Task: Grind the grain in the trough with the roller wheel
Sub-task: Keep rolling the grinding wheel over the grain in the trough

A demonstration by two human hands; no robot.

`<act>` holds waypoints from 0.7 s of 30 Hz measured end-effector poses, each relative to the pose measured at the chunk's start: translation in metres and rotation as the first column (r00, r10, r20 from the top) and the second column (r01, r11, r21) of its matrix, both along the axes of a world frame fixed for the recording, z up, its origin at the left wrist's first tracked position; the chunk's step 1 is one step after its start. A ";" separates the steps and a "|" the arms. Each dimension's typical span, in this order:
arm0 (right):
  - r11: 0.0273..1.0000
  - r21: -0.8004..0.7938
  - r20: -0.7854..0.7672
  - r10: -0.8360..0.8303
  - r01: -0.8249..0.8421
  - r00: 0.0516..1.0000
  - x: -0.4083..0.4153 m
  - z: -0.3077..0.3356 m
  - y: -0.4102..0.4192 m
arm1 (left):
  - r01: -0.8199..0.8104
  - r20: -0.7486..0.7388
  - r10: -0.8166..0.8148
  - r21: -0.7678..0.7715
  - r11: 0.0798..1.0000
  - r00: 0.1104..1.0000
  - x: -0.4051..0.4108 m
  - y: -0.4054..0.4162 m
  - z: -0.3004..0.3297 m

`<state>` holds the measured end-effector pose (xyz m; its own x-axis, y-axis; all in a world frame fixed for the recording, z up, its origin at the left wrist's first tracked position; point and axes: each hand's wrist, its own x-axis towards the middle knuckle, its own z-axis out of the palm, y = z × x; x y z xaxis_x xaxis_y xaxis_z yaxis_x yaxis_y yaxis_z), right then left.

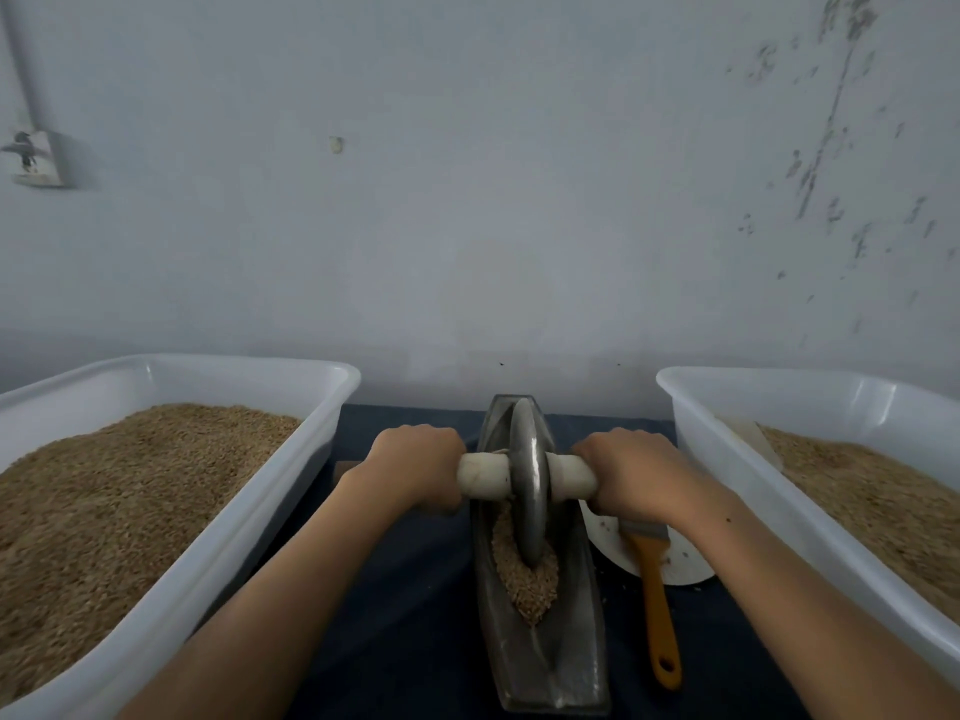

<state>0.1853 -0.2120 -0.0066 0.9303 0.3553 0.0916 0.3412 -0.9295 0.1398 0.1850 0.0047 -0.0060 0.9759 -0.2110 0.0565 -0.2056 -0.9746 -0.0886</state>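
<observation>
On the dark blue surface [415, 589], centre of view, we see the metal trough [550, 662] running lengthwise away from us, with grain [524, 579] heaped in its middle groove. The roller wheel [529, 485] stands upright on edge in the trough, its lower rim in the grain. White axle handle [485, 476] runs through the wheel, left to right. Left hand [415, 467] grips the left end, right hand [631, 472] grips the right end; fingers of both are curled round the handle, knuckles up. White plastic tub [171, 605] on the left, filled with grain, well apart from the trough. Second white tub [727, 459] on the right, also holding grain. Between trough and right tub: a white plate [680, 558] with an orange-handled brush [657, 605] lying across it, bristle end under the right wrist. Pale wall [467, 200] behind.
</observation>
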 end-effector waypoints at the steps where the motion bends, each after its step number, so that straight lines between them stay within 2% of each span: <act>1: 1.000 0.003 0.073 -0.009 0.009 0.997 0.000 -0.002 0.002 | -0.002 0.039 0.002 0.001 1.000 0.999 0.000 0.000 -0.002; 4: 0.998 0.048 0.270 -0.041 0.030 0.962 -0.001 -0.011 0.005 | -0.006 0.191 0.005 0.004 1.000 0.982 0.000 -0.001 -0.006; 7: 0.997 0.069 0.346 -0.039 0.016 0.937 -0.001 -0.015 0.004 | -0.032 0.199 0.031 0.002 0.999 0.980 0.001 -0.005 -0.007; 11: 0.999 0.052 0.154 0.006 -0.014 0.988 -0.001 -0.006 -0.001 | -0.031 0.079 0.028 0.039 0.999 0.996 -0.002 -0.004 -0.003; 15: 0.999 -0.034 -0.062 0.020 -0.022 0.998 -0.004 0.006 0.000 | -0.013 -0.126 0.009 -0.031 0.999 0.992 -0.004 0.000 0.003; 18: 0.999 -0.034 -0.079 -0.005 0.003 0.997 -0.005 0.009 0.002 | -0.015 -0.101 0.012 -0.024 1.000 0.995 -0.002 0.000 0.003; 21: 1.000 0.019 0.032 -0.025 0.024 0.999 -0.004 0.001 0.003 | -0.012 0.039 0.012 0.010 1.000 0.999 -0.002 -0.002 0.000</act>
